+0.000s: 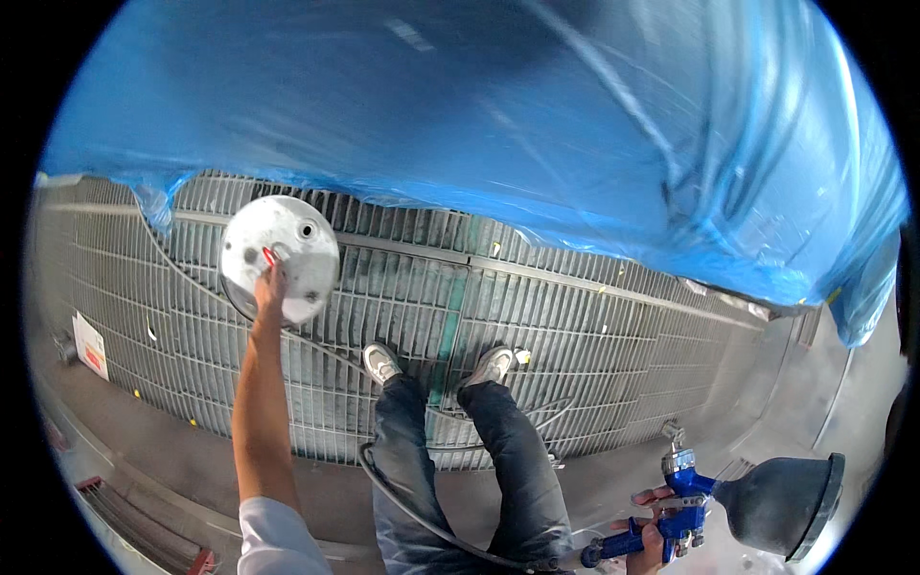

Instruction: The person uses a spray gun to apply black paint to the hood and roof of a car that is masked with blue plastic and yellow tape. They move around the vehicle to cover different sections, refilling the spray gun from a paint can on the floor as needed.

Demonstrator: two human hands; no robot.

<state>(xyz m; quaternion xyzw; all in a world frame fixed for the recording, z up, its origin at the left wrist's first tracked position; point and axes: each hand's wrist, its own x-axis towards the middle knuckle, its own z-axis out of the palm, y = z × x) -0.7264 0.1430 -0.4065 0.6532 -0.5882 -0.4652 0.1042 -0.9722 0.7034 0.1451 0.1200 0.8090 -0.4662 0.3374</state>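
My left hand (270, 278) reaches out at center-left, closed on a small red-trimmed grip atop a round white lid or container top (302, 278), which has a dark-ringed hole and grey spots. My right hand (652, 532), at the lower right edge, grips a blue spray gun (685, 517) with a dark cup (776, 508) tilted sideways. A grey hose (412, 513) runs from near the gun across my legs.
Blue plastic sheeting (479, 105) drapes over a large object ahead. My shoes (494, 364) stand on metal floor grating (613, 345). A white card (91, 345) with red print is at the left; red-ended bars (125, 517) lie at lower left.
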